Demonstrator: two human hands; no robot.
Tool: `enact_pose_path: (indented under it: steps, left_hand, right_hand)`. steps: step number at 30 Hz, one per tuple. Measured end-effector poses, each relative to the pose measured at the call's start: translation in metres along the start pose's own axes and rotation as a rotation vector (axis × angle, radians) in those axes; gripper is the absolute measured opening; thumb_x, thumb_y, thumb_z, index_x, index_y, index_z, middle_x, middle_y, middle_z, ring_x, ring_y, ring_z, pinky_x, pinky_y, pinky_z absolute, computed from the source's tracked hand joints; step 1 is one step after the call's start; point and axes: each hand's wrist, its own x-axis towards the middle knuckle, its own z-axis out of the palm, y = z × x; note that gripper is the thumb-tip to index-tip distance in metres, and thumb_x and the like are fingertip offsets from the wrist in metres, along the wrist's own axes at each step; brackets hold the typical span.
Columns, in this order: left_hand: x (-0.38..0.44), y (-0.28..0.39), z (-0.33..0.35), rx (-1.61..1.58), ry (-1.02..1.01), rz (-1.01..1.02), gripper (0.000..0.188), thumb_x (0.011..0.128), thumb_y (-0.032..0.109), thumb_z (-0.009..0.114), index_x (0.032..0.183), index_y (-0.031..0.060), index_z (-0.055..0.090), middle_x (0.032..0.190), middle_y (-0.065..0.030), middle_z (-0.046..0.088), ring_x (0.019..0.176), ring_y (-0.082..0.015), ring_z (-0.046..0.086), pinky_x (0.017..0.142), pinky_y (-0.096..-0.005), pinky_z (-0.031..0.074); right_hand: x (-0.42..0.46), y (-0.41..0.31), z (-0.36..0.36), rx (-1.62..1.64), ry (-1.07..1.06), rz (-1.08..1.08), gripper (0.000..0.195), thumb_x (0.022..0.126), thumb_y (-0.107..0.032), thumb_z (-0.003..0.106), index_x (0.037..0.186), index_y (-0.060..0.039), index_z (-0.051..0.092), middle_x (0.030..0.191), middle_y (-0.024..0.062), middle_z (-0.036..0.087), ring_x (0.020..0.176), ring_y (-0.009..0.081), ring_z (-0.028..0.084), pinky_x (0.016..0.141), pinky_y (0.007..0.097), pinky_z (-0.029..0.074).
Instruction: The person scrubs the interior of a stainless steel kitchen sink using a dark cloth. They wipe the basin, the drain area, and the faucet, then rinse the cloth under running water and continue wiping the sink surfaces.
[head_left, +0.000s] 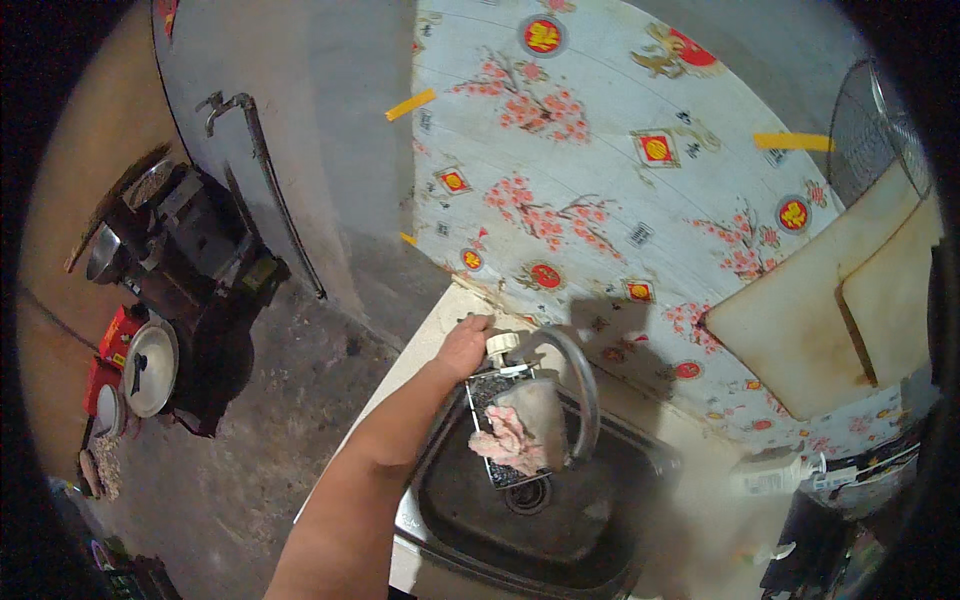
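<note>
My left hand (463, 349) reaches to the back left corner of the pale counter (405, 375), just left of the faucet's white knob (502, 345). Its fingers lie by a small dark item (469, 320); whether they grip it is not clear. A grey curved spout (589, 390) arches over the dark sink (570, 517). Above the drain (527, 495) sits a wire-edged rack (480, 420) with a crumpled pink cloth (506, 439) and a greyish rounded item (544, 416). My right hand is out of view.
Patterned sheeting (555, 202) covers the wall, held by yellow tape (411, 105). A stained board (795, 315) leans at right, near a white bottle (776, 472). On the left are a wall tap (225, 105), a dark stove-like unit (187, 225) and a pot lid (151, 369) on the floor.
</note>
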Motion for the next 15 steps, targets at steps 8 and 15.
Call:
enact_pose_path:
  steps: [8, 15]
  left_hand:
    - [-0.057, -0.004, -0.033, 0.023, -0.152, 0.135, 0.013, 0.075, 0.004, 0.054, 0.085, -0.0021, 0.06, 0.096, -0.0158, 0.053, 0.092, -0.0343, 0.055, 0.079, -0.041, 0.05]
    - [-0.005, -0.006, 0.0, 0.01, -0.02, 0.061, 0.023, 0.08, 0.007, 0.051, 0.098, -0.0017, 0.062, 0.115, -0.0155, 0.055, 0.101, -0.031, 0.054, 0.089, -0.0373, 0.047]
  right_hand:
    - [-0.066, -0.059, 0.054, 0.075, -0.15, -0.5, 0.032, 0.084, -0.018, 0.056, 0.113, -0.0065, 0.058, 0.102, 0.0197, 0.061, 0.089, 0.0423, 0.059, 0.069, 0.0494, 0.049]
    - [-0.105, -0.05, 0.097, -0.202, -0.125, -0.507, 0.032, 0.085, -0.018, 0.055, 0.116, -0.0084, 0.06, 0.107, 0.0189, 0.062, 0.099, 0.0381, 0.059, 0.084, 0.0462, 0.049]
